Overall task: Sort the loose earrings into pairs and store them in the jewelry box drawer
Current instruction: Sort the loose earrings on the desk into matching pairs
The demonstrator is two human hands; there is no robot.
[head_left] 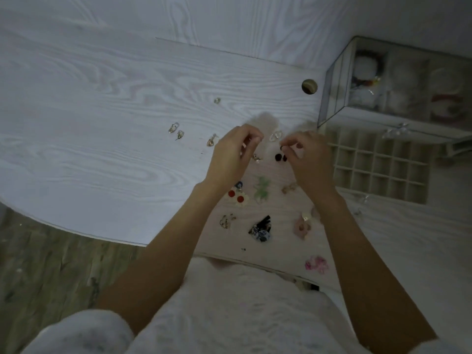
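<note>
Loose earrings lie scattered on the white wood-grain table. My right hand pinches a small dark earring just above two dark round studs. My left hand hovers with fingers curled; what it holds is hidden. A pale hoop earring lies between both hands. Two clear drop earrings and a gold one lie to the left. The open jewelry box drawer, a grid of small compartments, sits right of my right hand.
Nearer me lie red-and-white flower earrings, a green piece, a dark blue cluster, pink ones and a pink floral one. A glass-topped jewelry box stands at the back right. A cable hole is beside it.
</note>
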